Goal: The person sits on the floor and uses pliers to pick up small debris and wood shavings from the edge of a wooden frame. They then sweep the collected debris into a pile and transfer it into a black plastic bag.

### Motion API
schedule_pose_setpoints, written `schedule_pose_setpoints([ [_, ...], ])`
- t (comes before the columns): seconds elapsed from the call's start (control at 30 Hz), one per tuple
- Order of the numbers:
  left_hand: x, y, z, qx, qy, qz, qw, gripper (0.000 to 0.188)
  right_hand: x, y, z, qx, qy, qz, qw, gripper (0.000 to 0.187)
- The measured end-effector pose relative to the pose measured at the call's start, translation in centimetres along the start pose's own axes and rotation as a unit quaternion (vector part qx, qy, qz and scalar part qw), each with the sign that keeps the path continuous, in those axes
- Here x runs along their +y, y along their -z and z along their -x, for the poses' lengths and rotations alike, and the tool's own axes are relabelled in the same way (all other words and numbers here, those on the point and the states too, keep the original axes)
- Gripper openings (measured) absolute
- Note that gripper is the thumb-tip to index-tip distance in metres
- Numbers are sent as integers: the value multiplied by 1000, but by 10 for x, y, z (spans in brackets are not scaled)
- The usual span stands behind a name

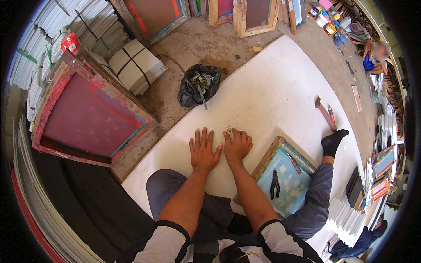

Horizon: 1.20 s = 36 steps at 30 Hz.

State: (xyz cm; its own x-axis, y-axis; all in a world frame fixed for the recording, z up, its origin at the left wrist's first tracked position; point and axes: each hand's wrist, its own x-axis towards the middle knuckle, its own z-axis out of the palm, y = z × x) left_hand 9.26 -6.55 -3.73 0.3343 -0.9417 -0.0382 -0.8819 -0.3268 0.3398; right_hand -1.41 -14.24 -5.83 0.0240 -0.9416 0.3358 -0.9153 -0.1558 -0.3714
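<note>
My left hand (203, 151) lies flat on a large white board (272, 83), its fingers spread. Beside it, my right hand (237, 147) rests on the same board with fingers slightly bent and apart. Small crumbs (228, 129) lie by its fingertips; I see nothing gripped in either hand. To the right, a wooden-framed printing screen (287, 193) with a light-blue mesh is partly covered by my leg. Black-handled pliers (275, 185) and a slim tool with a red handle (294, 164) lie on it. A hammer (325, 115) lies near my outstretched foot.
A black plastic bag (199, 85) with scraps stands against the board's far left edge. A large red screen frame (90, 114) leans at left near a strapped stack of sheets (136, 66). More frames (255, 17) stand at the back. People sit at far right.
</note>
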Motion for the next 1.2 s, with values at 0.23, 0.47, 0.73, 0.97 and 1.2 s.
schedule_pose_setpoints([
  [0.23, 0, -1, 1, 10, -6, -11, 1000, 65, -12, -16, -1, 13, -60, 15, 998, 15],
  [0.47, 0, 1, 0, 1, -1, -10, 1000, 64, -13, -26, -4, 42, 15, 97, 994, 9],
  [0.73, -1, -1, 0, -4, 0, -2, 1000, 68, 0, -21, -16, 29, 141, 159, 977, 12],
  [0.97, -2, 3, 1, -11, 10, 29, 999, 70, 1, -5, -40, -138, -130, -82, 979, 19],
  [1.2, -1, 3, -1, -12, 3, 29, 999, 71, -20, -21, -111, -131, -115, -289, 941, 25],
])
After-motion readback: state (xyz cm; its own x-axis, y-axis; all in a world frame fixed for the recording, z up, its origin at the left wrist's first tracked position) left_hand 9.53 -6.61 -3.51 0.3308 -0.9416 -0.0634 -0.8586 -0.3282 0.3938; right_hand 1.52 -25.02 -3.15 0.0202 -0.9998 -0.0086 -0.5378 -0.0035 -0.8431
